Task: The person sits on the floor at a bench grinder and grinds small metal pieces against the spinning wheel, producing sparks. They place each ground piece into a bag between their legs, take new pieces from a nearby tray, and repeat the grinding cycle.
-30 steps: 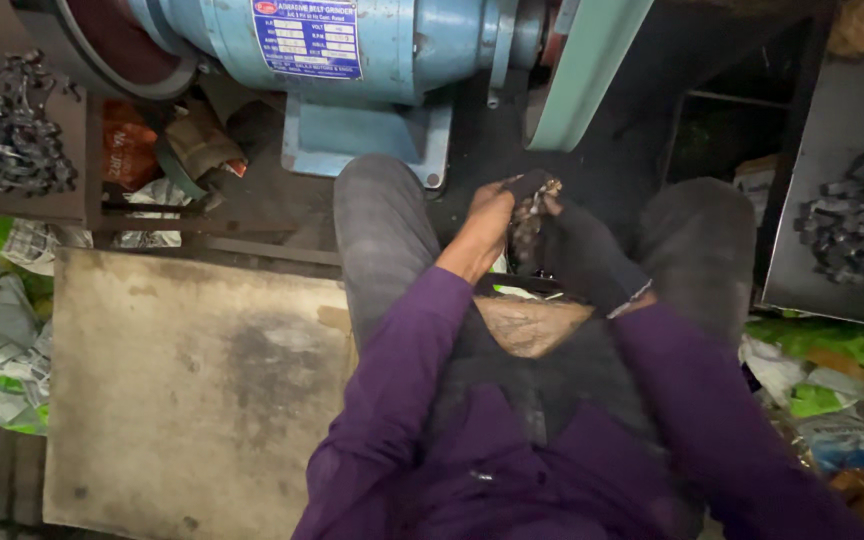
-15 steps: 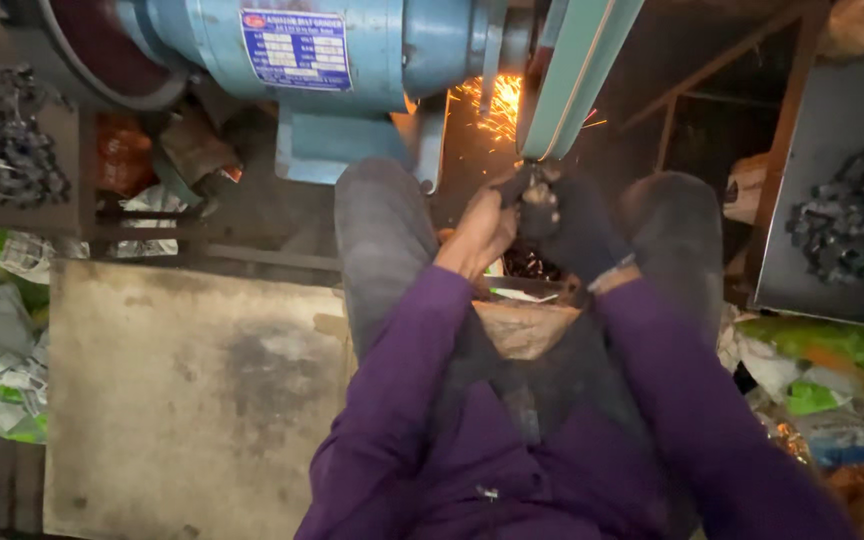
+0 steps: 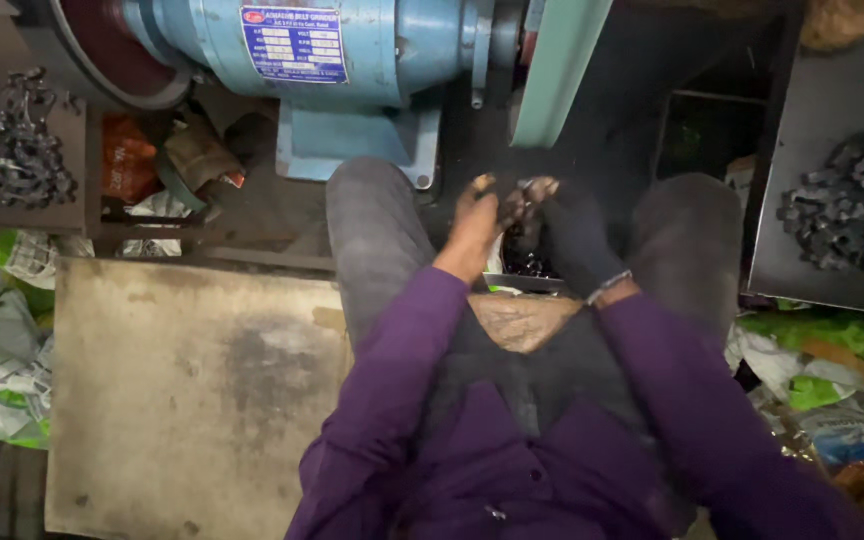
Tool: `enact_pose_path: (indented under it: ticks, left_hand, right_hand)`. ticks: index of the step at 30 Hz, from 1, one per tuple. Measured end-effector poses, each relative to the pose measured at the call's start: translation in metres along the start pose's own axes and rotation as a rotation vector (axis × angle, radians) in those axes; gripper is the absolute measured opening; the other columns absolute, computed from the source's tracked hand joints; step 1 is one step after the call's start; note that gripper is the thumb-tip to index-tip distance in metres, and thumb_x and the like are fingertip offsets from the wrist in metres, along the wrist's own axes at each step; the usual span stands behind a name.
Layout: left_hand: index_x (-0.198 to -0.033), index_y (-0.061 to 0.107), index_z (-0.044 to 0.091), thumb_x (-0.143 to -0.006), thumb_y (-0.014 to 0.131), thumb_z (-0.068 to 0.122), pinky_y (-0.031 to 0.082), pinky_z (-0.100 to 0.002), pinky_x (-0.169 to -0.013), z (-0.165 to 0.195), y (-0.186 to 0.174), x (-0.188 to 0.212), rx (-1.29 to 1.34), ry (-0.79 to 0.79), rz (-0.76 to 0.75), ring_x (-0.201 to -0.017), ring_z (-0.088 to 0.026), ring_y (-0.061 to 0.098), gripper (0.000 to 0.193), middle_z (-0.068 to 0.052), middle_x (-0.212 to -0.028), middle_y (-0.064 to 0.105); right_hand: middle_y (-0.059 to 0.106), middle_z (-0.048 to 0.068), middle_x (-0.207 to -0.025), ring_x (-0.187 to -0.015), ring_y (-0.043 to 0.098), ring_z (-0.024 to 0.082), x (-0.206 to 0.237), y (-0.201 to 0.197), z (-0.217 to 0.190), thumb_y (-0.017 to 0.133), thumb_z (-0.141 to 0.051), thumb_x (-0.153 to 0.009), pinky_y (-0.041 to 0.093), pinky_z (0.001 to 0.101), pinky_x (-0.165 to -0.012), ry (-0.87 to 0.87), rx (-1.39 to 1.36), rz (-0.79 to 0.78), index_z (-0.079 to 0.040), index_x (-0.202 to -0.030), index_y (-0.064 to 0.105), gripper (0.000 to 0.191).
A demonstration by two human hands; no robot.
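Note:
My left hand (image 3: 476, 220) is bare and grimy, and my right hand (image 3: 570, 232) wears a dark glove. Both meet between my knees, pinching a small dark metal part (image 3: 518, 197) that is too blurred to make out. They sit just below the green belt guard (image 3: 560, 70) of the blue belt grinder (image 3: 352, 50). A small tray of dark parts (image 3: 524, 265) lies under my hands, mostly hidden.
A black tray (image 3: 802, 120) with a heap of dark metal pieces (image 3: 852, 200) stands at the right. Another pile of such pieces (image 3: 12, 150) lies on a shelf at the left. A worn flat board (image 3: 182, 390) lies at my left; green bags and paper litter both sides.
Half a second ago sparks flew where the part met the belt. Now the sparks are gone and both hands have drawn back down from the belt.

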State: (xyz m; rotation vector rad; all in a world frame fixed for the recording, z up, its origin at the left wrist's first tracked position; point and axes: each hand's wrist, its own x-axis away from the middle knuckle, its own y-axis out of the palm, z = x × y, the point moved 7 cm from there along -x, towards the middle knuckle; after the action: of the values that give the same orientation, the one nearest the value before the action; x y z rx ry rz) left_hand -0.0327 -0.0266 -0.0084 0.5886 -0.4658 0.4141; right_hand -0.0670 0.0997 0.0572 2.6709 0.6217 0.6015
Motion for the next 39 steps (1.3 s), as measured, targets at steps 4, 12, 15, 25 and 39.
enact_pose_path:
  ticks: [4, 12, 15, 25, 39]
  left_hand:
    - [-0.149, 0.05, 0.01, -0.096, 0.034, -0.009, 0.047, -0.036, -0.109, -0.013, 0.042, 0.015, 0.402, -0.066, -0.38, -0.129, -0.017, 0.058, 0.058, -0.004, -0.14, 0.06]
    - [-0.149, 0.048, -0.002, -0.108, 0.039, 0.003, 0.044, -0.034, -0.115, 0.002, 0.035, 0.012, 0.271, 0.041, -0.34, -0.128, -0.024, 0.061, 0.042, -0.016, -0.139, 0.063]
    - [-0.14, 0.056, -0.001, -0.091, 0.048, -0.003, 0.049, -0.029, -0.098, 0.009, 0.013, 0.01, -0.163, 0.23, -0.145, -0.114, -0.018, 0.065, 0.05, -0.011, -0.126, 0.066]
    - [-0.104, 0.074, -0.005, -0.087, 0.056, 0.0, 0.047, -0.032, -0.06, 0.011, -0.007, -0.027, -0.625, 0.418, 0.139, -0.071, -0.012, 0.059, 0.025, -0.003, -0.076, 0.065]
    - [-0.139, 0.058, 0.008, -0.094, 0.032, -0.004, 0.057, -0.038, -0.089, -0.01, 0.012, -0.009, 0.247, -0.139, -0.11, -0.107, -0.02, 0.068, 0.054, -0.01, -0.126, 0.066]
  right_hand:
    - [0.071, 0.005, -0.096, -0.085, 0.063, 0.009, -0.017, -0.027, -0.018, 0.058, -0.014, -0.109, 0.052, 0.0246, -0.075, -0.257, 0.333, 0.265, -0.002, -0.109, 0.069, 0.017]
    - [0.071, 0.003, -0.094, -0.086, 0.061, 0.009, -0.012, -0.026, -0.013, 0.059, -0.016, -0.109, 0.051, 0.0292, -0.075, -0.333, 0.534, 0.167, 0.001, -0.113, 0.071, 0.021]
    - [0.07, 0.01, -0.098, -0.092, 0.069, 0.015, 0.002, -0.001, -0.01, 0.06, -0.009, -0.097, 0.053, 0.0327, -0.078, -0.493, 0.825, -0.073, 0.005, -0.113, 0.068, 0.023]
    - [0.067, 0.013, -0.071, -0.061, 0.063, 0.02, -0.031, -0.007, 0.012, 0.06, -0.021, -0.096, 0.049, 0.0349, -0.054, 0.135, 0.464, 0.065, 0.002, -0.085, 0.071, 0.028]
    - [0.074, 0.006, -0.096, -0.086, 0.072, 0.016, -0.002, 0.0, -0.033, 0.059, -0.02, -0.104, 0.059, 0.0331, -0.077, -0.194, 0.239, 0.174, -0.004, -0.111, 0.066, 0.018]
